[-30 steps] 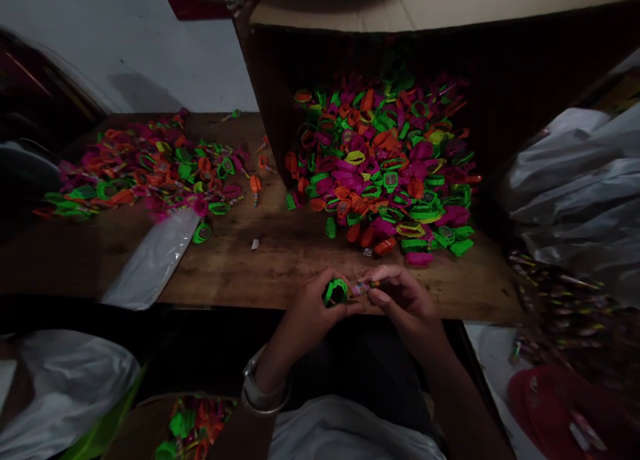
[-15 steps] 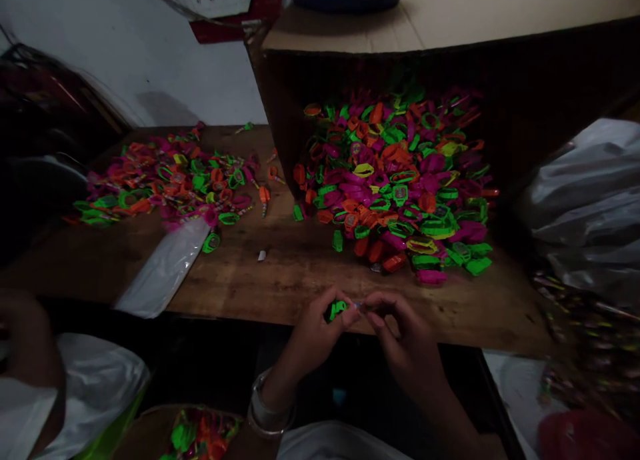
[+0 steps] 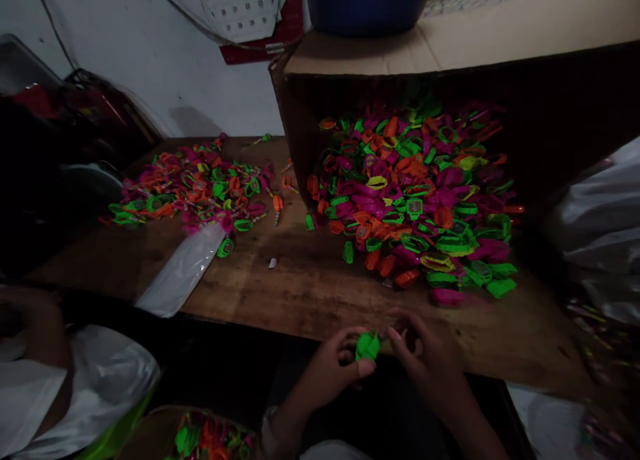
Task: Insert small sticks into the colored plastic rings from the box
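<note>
Holding the green toy watch point(image 3: 368, 348), now turned, the left hand point(image 3: 334, 365) appears mid-handling by the tabletop's point(image 3: 240, 293) near edge; the right hand point(image 3: 420, 348) is narrowed, contents undeterminable.

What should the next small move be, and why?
Probably steady the green piece in the left hand: that hand grips it, and the right hand is close beside it; whether the right pinches anything is too blurred to tell.

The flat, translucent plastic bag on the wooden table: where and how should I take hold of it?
Probably the near end of the flat translucent plastic bag, pinched from the front side of the wooden table: this end lies uncovered at the edge, while the far end meets the multicoloured plastic pile.
</note>
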`<state>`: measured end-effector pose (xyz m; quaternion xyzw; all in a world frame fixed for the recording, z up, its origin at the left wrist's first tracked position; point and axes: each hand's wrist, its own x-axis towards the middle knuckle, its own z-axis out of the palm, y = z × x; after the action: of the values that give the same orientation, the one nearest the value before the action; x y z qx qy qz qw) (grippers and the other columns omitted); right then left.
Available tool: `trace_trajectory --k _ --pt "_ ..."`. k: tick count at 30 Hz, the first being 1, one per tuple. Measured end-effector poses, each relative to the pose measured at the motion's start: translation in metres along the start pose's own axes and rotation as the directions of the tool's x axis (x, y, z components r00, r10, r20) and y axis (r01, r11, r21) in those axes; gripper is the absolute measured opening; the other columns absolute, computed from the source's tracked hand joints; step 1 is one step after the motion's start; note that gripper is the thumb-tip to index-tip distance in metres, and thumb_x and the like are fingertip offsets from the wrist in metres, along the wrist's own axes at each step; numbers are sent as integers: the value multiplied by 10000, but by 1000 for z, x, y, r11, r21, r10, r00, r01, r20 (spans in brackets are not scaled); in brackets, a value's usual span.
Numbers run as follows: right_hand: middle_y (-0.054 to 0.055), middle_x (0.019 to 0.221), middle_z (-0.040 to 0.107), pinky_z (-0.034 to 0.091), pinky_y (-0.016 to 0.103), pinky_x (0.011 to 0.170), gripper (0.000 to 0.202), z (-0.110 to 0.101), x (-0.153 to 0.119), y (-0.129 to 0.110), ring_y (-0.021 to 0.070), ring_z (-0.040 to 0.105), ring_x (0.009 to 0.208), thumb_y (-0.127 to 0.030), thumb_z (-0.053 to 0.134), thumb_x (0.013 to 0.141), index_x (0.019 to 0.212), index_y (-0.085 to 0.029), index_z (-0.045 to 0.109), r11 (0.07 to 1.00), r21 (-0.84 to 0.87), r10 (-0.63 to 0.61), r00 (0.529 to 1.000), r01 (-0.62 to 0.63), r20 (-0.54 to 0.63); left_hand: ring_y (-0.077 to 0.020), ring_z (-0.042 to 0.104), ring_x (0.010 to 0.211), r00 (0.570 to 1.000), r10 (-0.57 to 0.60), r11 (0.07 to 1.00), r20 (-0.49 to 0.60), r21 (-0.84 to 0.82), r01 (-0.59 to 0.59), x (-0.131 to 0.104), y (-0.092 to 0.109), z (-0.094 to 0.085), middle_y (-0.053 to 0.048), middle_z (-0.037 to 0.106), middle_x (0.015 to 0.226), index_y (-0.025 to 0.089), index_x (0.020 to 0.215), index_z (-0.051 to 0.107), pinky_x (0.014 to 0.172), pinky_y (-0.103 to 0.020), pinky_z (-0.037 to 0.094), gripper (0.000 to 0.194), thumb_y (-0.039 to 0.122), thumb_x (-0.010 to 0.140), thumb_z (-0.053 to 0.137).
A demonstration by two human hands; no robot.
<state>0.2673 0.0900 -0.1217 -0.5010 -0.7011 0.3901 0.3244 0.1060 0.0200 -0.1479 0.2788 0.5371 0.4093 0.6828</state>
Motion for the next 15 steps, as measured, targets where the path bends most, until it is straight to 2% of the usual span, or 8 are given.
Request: trace_trajectory --k 2,4,6,8,10,12,13,15 --pt "32 698 654 493 288 544 266 -1 -1 1 184 605 577 -335 556 832 1018 -175 660 997 -20 -66 995 68 79 -148 584 803 998 -47 999 37 7 46 -1 -4 0 -73 605 1029 168 1164 560 551 -208 489 596 341 636 776" --pt "47 795 685 527 307 642 285 -1 -5 2 198 644 687 -310 545 849 1084 -195 659 993 -6 -112 981 115 159 -129 580 727 989 -90 996 114 33 87 -2 -4 -4 -46 609 943 158 1159 584 564 -224 485 601 376 632 776" --pt "48 843 709 545 319 694 344 -2 -11 5 204 662 729 -313 542 863 1178 -213 637 995 13 -96 964 96 249 -117 568 672 969 -143 980 203 169 109 -2 0 -12 -20 609 860 152 1123 624 572 -225 463 589 405 616 786" --pt "61 926 736 558 335 757 379 -6 -18 12 224 688 805 -340 556 864 1216 -225 633 999 7 -44 942 44 334 -112 544 622 934 -217 900 285 429 78 -1 7 -25 5 608 763 163 1069 673 560 -219 426 537 418 613 794" --pt "76 1062 735 550 354 844 363 -12 -24 21 255 692 939 -363 580 848 1178 -239 668 1000 -19 -5 916 14 400 -117 524 575 884 -324 729 338 685 5 0 15 -40 22 598 669 180 1020 711 535 -220 392 454 413 637 785" --pt "82 1135 718 535 369 897 343 -19 -27 28 280 676 1024 -381 590 834 1130 -247 699 999 -48 9 900 13 436 -133 530 549 835 -422 587 352 809 -44 -1 24 -54 19 604 634 191 1003 729 520 -232 387 409 427 671 758" --pt "86 1113 727 543 373 885 344 -22 -27 30 285 685 1005 -391 581 833 1118 -246 707 998 -62 12 898 17 440 -143 544 557 823 -442 564 356 824 -54 -2 29 -60 10 624 653 190 999 733 522 -237 398 405 444 683 745" --pt "92 1064 742 560 380 860 357 -27 -26 33 291 703 958 -412 561 831 1105 -241 714 996 -87 14 907 25 421 -163 586 614 824 -420 604 382 794 -60 -5 40 -69 -19 681 753 189 1018 729 556 -246 437 428 480 705 713"
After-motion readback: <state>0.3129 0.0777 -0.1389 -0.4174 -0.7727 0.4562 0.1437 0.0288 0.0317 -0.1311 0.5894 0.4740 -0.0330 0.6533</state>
